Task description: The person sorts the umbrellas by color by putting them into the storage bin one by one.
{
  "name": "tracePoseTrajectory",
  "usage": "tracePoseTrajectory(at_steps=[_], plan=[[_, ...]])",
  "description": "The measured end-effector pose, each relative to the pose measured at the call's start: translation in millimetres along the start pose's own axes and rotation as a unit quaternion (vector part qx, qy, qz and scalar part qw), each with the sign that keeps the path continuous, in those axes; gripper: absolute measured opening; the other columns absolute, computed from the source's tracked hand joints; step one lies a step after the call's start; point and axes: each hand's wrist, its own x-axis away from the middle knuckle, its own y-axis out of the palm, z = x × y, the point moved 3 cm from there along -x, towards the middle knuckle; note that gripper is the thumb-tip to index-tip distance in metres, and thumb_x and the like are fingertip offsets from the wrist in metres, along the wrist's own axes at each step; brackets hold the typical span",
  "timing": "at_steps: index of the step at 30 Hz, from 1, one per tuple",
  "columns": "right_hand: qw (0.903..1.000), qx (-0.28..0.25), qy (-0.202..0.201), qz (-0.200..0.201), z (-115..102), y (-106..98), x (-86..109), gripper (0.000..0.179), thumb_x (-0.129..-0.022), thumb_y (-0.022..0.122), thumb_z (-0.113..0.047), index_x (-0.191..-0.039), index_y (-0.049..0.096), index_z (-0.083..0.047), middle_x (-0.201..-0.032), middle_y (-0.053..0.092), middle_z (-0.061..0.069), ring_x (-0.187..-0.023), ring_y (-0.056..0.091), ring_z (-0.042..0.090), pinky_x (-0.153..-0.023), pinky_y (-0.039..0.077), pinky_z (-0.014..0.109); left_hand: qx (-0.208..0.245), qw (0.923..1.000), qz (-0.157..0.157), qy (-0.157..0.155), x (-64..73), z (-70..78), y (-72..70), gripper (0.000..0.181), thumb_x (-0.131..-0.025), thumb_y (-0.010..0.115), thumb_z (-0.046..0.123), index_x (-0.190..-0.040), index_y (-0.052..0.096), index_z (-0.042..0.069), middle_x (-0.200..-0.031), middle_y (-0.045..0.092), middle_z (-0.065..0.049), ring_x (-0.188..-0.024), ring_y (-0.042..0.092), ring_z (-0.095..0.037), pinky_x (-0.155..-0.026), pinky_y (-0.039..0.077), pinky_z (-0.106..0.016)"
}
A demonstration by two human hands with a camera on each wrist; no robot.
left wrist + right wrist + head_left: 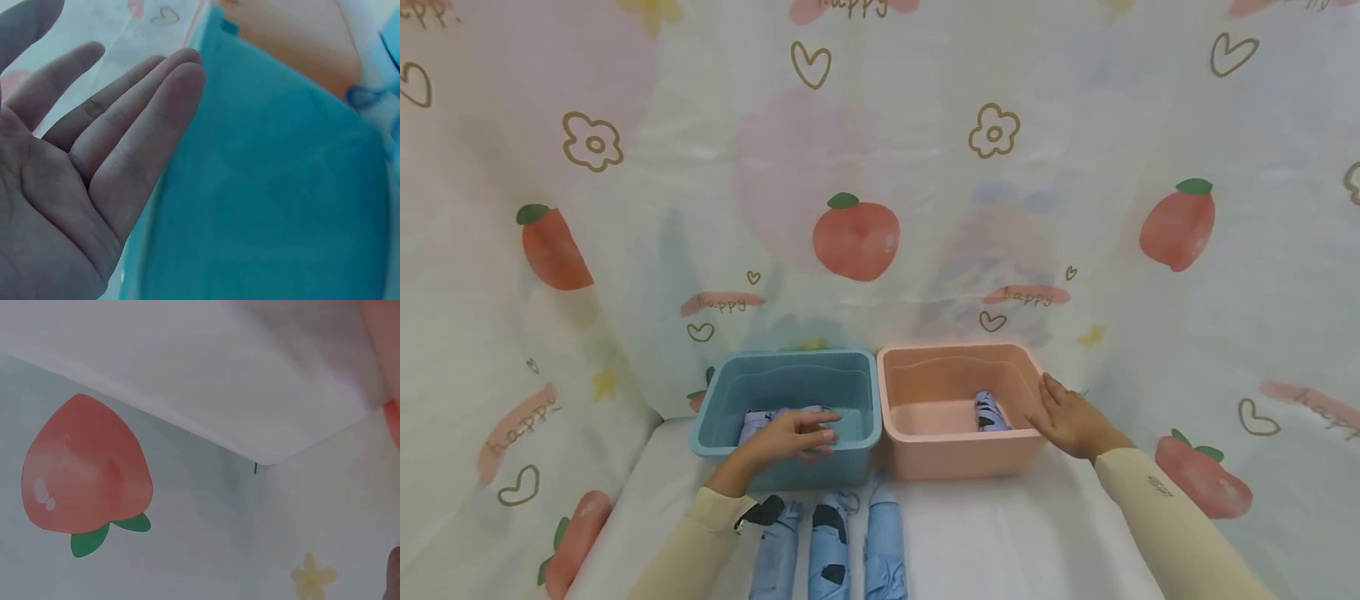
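Note:
My left hand [786,439], fingers loosely extended, hovers over the front rim of the teal bin [784,468]; in the left wrist view its palm and spread fingers hold nothing. Inside that bin lie bluish-purple folded umbrellas [756,423], partly hidden behind the hand. Flat against the right end of the pink bin [962,458] rests my right hand [1075,418], its fingers straight. One striped purple folded umbrella [989,412] lies in the pink bin near its right end. Only a fingertip [393,575] of the right hand shows in the right wrist view.
Three folded blue umbrellas, a left one [775,550], a middle one [830,542] and a right one [886,546], lie side by side on the white table [1000,542] before the bins. A fruit-printed curtain [925,183] stands close behind and at both sides.

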Motion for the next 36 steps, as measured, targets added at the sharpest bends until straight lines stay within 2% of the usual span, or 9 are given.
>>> tracePoseTrajectory(at_steps=[5,9,15,19,23,28,31,33,36], plan=[[0.9998,-0.013,-0.011,0.005,7,-10,1.5,0.078,-0.091,0.031,-0.052,-0.136,0.019,0.012,-0.144,0.011,0.024,-0.128,0.016,0.041,-0.098,0.018,0.054,0.005,0.9997,0.022,-0.003,31.7,-22.6,-14.6,0.044,-0.087,0.056,0.029,-0.129,0.049,0.017,-0.112,0.059,-0.015,-0.095,0.059,-0.03,-0.076,0.048,-0.044],[0.9996,-0.026,-0.004,0.006,10,-15,4.4,0.079,-0.091,0.033,-0.051,-0.136,0.018,0.012,-0.143,0.01,0.025,-0.127,0.016,0.042,-0.098,0.018,0.055,0.028,0.9976,0.05,-0.039,55.2,-52.6,-22.3,0.048,-0.088,0.055,0.03,-0.13,0.046,0.009,-0.11,0.059,-0.016,-0.092,0.06,-0.031,-0.073,0.049,-0.042],[0.9995,-0.033,0.002,-0.003,10,-12,0.9,0.081,-0.091,0.031,-0.053,-0.137,0.013,0.01,-0.145,0.005,0.023,-0.129,0.013,0.041,-0.099,0.016,0.054,0.066,0.9886,0.066,-0.118,91.9,-104.4,-13.8,0.053,-0.089,0.054,0.031,-0.131,0.042,0.002,-0.112,0.056,-0.019,-0.091,0.059,-0.031,-0.071,0.049,-0.044],[0.9992,-0.04,0.008,-0.004,7,-11,-3.3,0.08,-0.091,0.031,-0.053,-0.138,0.012,0.008,-0.145,0.004,0.022,-0.128,0.014,0.042,-0.098,0.017,0.055,0.063,0.9819,0.072,-0.164,106.6,-122.5,-2.9,0.052,-0.087,0.056,0.029,-0.132,0.043,0.006,-0.11,0.056,-0.014,-0.091,0.058,-0.028,-0.07,0.049,-0.044],[0.9991,-0.039,0.014,-0.01,6,-6,-3.3,0.082,-0.09,0.027,-0.057,-0.139,0.012,0.007,-0.146,0.004,0.02,-0.127,0.015,0.043,-0.098,0.018,0.056,0.062,0.9761,0.078,-0.193,118.3,-130.7,8.2,0.054,-0.085,0.059,0.03,-0.132,0.044,0.009,-0.111,0.056,-0.012,-0.092,0.057,-0.026,-0.069,0.049,-0.045],[0.9989,-0.04,0.015,-0.019,4,1,-2.5,0.084,-0.089,0.022,-0.06,-0.14,0.01,0.006,-0.146,0.003,0.019,-0.128,0.014,0.042,-0.098,0.017,0.056,0.041,0.9738,0.079,-0.209,129.0,-140.4,18.2,0.054,-0.083,0.062,0.028,-0.131,0.046,0.01,-0.112,0.053,-0.017,-0.089,0.058,-0.027,-0.066,0.049,-0.046],[0.9989,-0.042,0.014,-0.017,2,4,-2.6,0.083,-0.089,0.023,-0.059,-0.139,0.01,0.005,-0.146,0.003,0.019,-0.128,0.014,0.042,-0.098,0.017,0.056,0.001,0.9714,0.07,-0.227,128.6,-145.8,25.9,0.053,-0.079,0.065,0.031,-0.128,0.05,0.014,-0.118,0.049,-0.024,-0.087,0.057,-0.027,-0.064,0.049,-0.046],[0.9988,-0.045,0.012,-0.013,1,4,-3.2,0.082,-0.09,0.026,-0.057,-0.139,0.01,0.006,-0.146,0.003,0.02,-0.129,0.013,0.041,-0.098,0.016,0.056,-0.042,0.9698,0.067,-0.231,124.2,-148.3,31.5,0.053,-0.076,0.067,0.034,-0.125,0.053,0.018,-0.123,0.046,-0.025,-0.091,0.055,-0.028,-0.067,0.048,-0.048],[0.9988,-0.047,0.009,-0.007,1,5,-1.9,0.078,-0.091,0.03,-0.052,-0.139,0.012,0.007,-0.146,0.004,0.02,-0.129,0.013,0.041,-0.099,0.016,0.055,-0.113,0.9686,0.066,-0.211,112.0,-149.6,41.6,0.054,-0.073,0.069,0.038,-0.122,0.056,0.022,-0.124,0.047,-0.022,-0.101,0.05,-0.035,-0.076,0.042,-0.055]])
